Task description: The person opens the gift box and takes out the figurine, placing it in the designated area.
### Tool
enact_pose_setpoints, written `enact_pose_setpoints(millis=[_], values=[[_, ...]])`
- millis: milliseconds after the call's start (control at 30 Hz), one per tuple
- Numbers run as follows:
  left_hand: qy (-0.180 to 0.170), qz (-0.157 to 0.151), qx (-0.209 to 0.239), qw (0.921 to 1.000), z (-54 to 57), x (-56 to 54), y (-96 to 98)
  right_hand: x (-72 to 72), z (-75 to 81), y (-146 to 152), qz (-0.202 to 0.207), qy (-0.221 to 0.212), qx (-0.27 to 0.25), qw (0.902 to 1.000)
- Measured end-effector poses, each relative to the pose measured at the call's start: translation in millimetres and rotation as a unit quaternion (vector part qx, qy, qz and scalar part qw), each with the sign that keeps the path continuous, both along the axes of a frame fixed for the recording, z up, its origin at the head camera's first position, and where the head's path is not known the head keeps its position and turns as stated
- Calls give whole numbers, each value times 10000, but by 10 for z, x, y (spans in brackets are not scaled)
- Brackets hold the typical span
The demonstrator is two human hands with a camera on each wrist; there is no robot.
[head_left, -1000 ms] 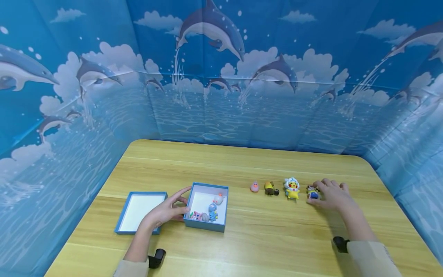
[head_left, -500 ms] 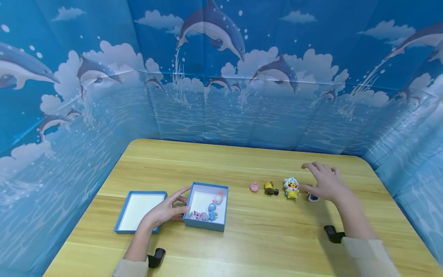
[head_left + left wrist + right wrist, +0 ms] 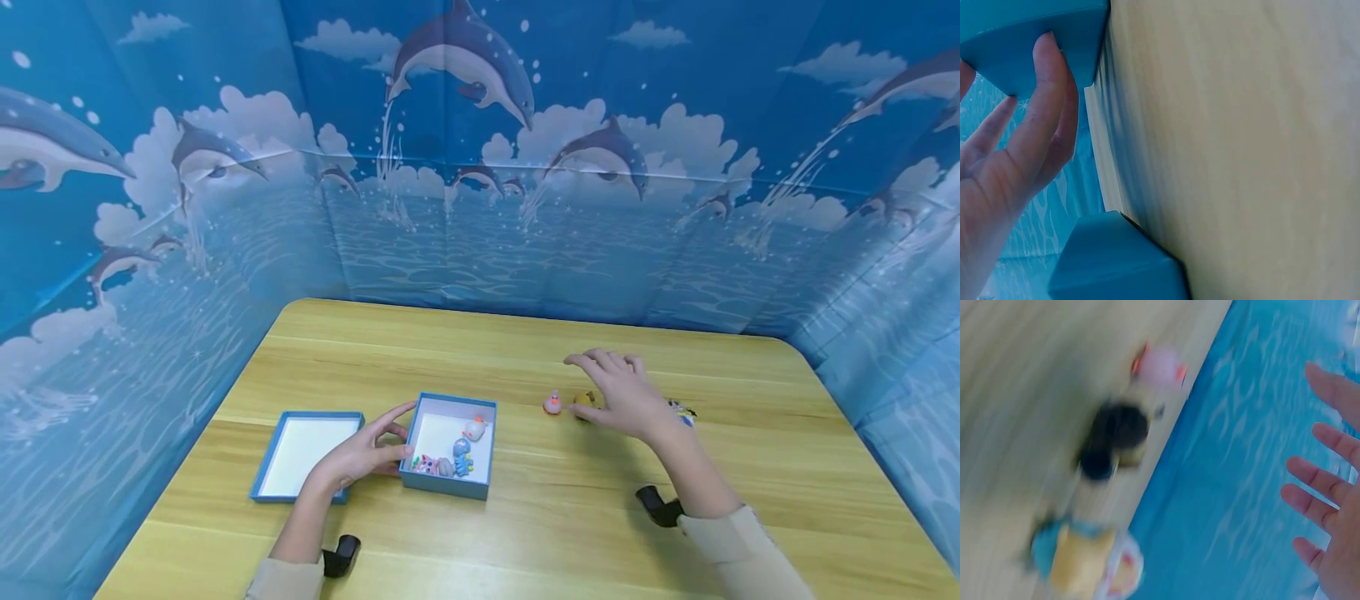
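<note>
My left hand (image 3: 367,454) rests its thumb and fingers against the left side of a small blue open box (image 3: 446,484). Inside the box lie several little toy figures, among them a blue figure (image 3: 462,457) and a whitish one with orange parts (image 3: 474,429). My right hand (image 3: 628,398) hovers over the row of toys with fingers spread and nothing held. By its thumb are a pink figure (image 3: 552,405) and a yellow-and-brown figure (image 3: 583,403). The yellow figure in a white-and-blue hood (image 3: 1085,562) is hidden under the hand in the head view.
A blue box lid (image 3: 307,454) with a white inside lies left of the box, partly behind my left forearm. Right of my right hand, a small blue-and-white figure (image 3: 684,413) lies on the wooden table (image 3: 525,533). A dolphin-print curtain (image 3: 480,233) surrounds the table.
My right hand has lifted off the rightmost figure, leaving it on the table, and moved left over the hooded yellow figure toward the pink one. My left hand and the box stay put.
</note>
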State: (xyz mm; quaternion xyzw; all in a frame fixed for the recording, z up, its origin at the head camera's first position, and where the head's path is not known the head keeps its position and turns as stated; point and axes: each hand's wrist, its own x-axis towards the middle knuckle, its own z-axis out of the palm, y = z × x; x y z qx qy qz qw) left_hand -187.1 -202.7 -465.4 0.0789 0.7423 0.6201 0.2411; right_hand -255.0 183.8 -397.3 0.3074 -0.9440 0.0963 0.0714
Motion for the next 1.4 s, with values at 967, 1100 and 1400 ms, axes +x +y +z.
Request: enact_pose_setpoints(millis=[967, 1100, 1400], values=[[-57, -27, 113, 9999, 8, 10, -4, 241, -284, -1216, 1925, -407, 384, 9797], [-42, -51, 108, 9999, 6, 8, -7, 224, -313, -1300, 2046, -345, 698, 9757], [-32, -84, 136, 9999, -8, -6, -4, 191, -391, -1461, 2539, -31, 1446, 9564]])
